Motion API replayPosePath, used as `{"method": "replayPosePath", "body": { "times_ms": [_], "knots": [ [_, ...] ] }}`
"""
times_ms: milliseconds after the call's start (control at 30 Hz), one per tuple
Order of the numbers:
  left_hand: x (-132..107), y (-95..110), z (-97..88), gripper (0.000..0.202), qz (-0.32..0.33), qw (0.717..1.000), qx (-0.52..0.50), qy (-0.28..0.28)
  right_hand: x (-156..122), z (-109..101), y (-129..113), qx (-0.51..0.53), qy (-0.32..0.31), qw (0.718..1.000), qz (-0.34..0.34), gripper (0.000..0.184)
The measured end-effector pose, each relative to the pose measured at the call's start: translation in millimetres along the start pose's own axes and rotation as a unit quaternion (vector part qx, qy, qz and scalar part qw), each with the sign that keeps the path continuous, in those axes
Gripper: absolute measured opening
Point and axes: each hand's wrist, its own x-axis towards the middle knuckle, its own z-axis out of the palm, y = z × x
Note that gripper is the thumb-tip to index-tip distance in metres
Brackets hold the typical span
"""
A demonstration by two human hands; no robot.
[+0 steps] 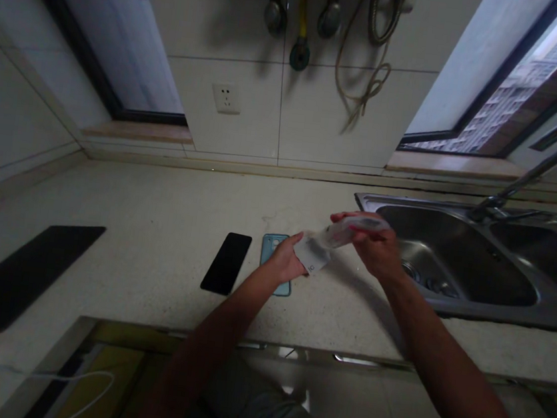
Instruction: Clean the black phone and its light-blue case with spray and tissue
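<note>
My left hand [286, 261] is closed on a small white packet [312, 253] with dark print near its lower corner. Closed too, my right hand [378, 244] grips a translucent plastic wrapper [351, 229] with a pinkish patch; it meets the packet's upper right end, and whether they are one piece I cannot tell. Under my left hand and wrist lies a light blue phone case [283, 289], partly hidden, its camera cutouts showing. A black smartphone [226, 263] rests to the left of the case on the pale countertop [156, 222].
A steel double sink [454, 256] with a tall faucet [539, 168] is set in the counter at right. At far left lies a flat black panel [24, 274]. A white cable [89, 374] loops at lower left. Pipes and a wall socket [226, 98] are on the tiled wall.
</note>
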Motion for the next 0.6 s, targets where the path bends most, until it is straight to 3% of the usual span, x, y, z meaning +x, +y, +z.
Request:
{"method": "replayPosePath", "body": {
  "times_ms": [100,167,300,400,600],
  "knots": [
    [-2,1,1.5,0.037,-0.004,1.0,0.002,-0.016,-4,-4,5,-0.057,-0.078,0.995,0.007,0.036],
    [-4,1,2.8,0.038,-0.002,1.0,0.004,-0.017,-6,-5,1,-0.035,-0.087,0.996,-0.005,0.036],
    [-6,0,3.6,0.029,0.01,1.0,0.017,0.008,-5,-3,-14,0.083,-0.019,0.996,-0.009,0.037],
    [-6,0,5.6,0.02,0.032,0.999,0.024,0.036,-1,-6,-17,0.144,0.046,0.987,0.046,0.037],
    [-7,4,11.3,0.022,0.1,0.991,-0.034,0.077,8,-19,5,0.251,0.113,0.95,0.147,0.033]
  ]
}}
